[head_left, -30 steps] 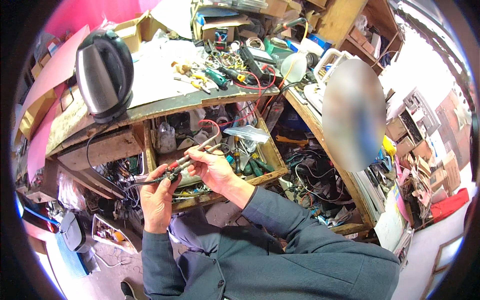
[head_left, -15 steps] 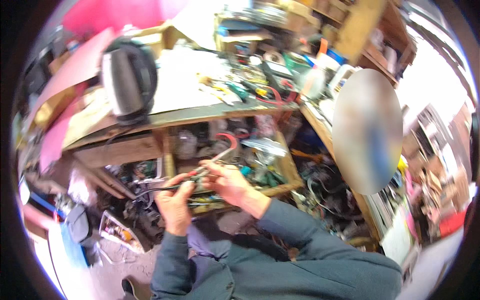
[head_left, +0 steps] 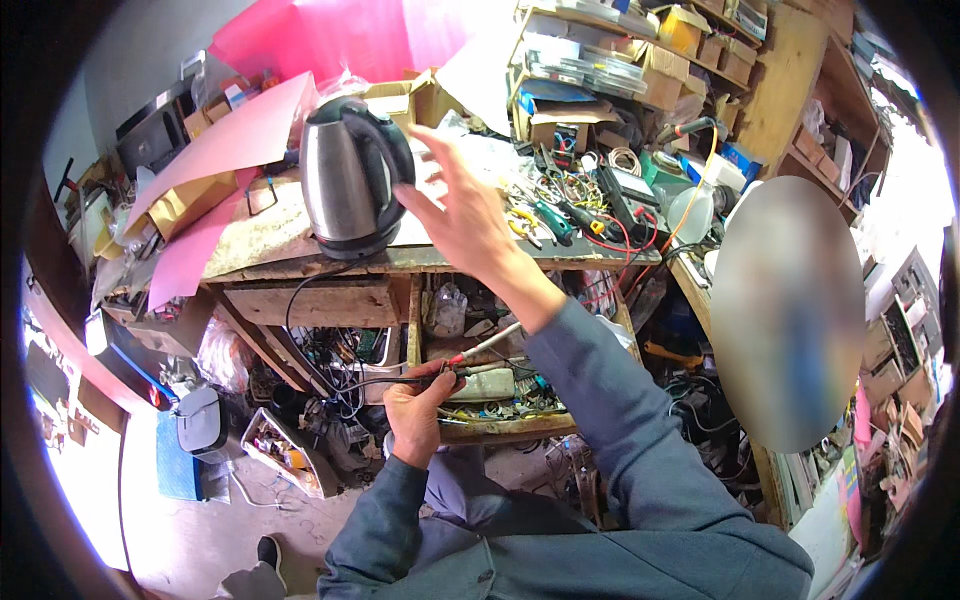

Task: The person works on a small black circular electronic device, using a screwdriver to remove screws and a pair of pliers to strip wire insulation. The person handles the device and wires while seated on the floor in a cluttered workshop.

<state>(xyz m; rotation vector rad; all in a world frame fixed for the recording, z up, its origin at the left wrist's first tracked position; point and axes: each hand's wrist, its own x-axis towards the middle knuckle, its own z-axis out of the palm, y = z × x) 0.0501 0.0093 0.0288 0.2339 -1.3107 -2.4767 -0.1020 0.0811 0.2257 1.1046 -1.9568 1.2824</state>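
A steel electric kettle (head_left: 335,185) with a black handle and base stands upright near the front edge of the workbench. My right hand (head_left: 465,215) is raised beside its handle, fingers apart and holding nothing. Whether the thumb touches the handle, I cannot tell. From the kettle's base, a black cord (head_left: 289,310) hangs down and runs toward my left hand (head_left: 412,415). That hand pinches the cord's end together with a red-and-white probe-like rod (head_left: 487,343), above the open drawer. My fingers partly cover the cord's end.
Cutters, a green-handled tool (head_left: 553,222), red wires and a dark meter-like device (head_left: 628,183) crowd the bench's right side. Beneath the top, an open drawer (head_left: 510,430) holds loose parts. A pink sheet (head_left: 225,150) overhangs at left; a white bin (head_left: 300,465) sits on the floor.
My right hand has left the left hand and risen to the kettle's handle, its fingers now spread. The left hand keeps its pinch. The view has shifted, placing the kettle farther right.
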